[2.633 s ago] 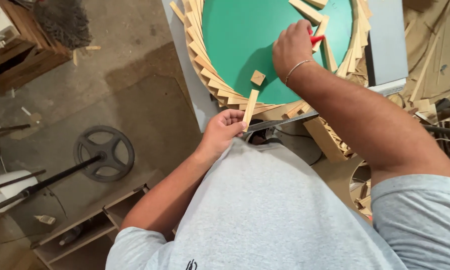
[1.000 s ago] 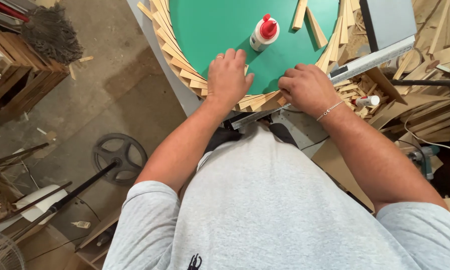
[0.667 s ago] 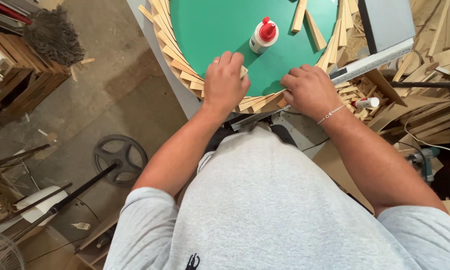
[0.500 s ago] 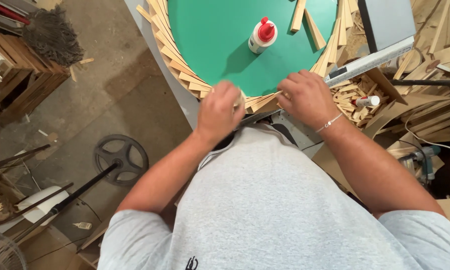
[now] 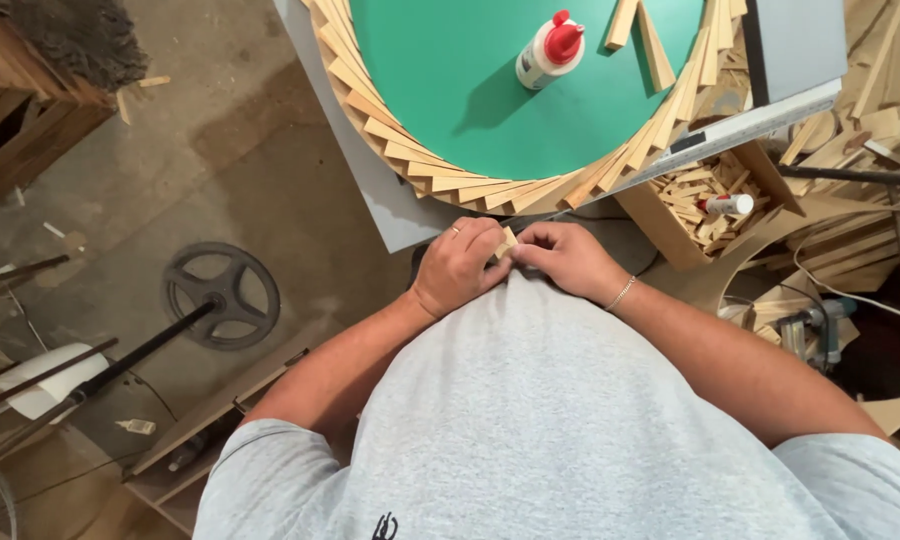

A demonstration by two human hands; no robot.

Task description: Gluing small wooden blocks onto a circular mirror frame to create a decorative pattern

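Bare concrete floor (image 5: pixel 220 170) spreads to the left of the table (image 5: pixel 390 215), with a dark wheel-shaped base (image 5: pixel 222 293) and its pole lying on it, and a wooden crate (image 5: pixel 20 110) in the upper corner. On the table lies a round green board (image 5: pixel 490 90) ringed by a fan of short wooden slats (image 5: pixel 410 160) that overlap along its edge. A white glue bottle (image 5: pixel 547 48) with a red cap stands on the green, and a couple of loose slats rest near the top. To the right, a wooden box (image 5: pixel 700 200) holds a heap of small wood pieces and a second small glue bottle (image 5: pixel 728 204); more offcuts pile up beyond it.

Both hands are drawn back off the table, close together in front of the grey shirt (image 5: pixel 540 420). The left hand (image 5: pixel 460 265) and the right hand (image 5: pixel 568 260) meet fingertip to fingertip, pinching a small wooden block (image 5: pixel 507 243) between them. Only a pale corner of the block shows, so its length is mostly hidden; the visible end points up and toward the table edge, tilted slightly right. A ring shows on the left hand, a thin bracelet on the right wrist.
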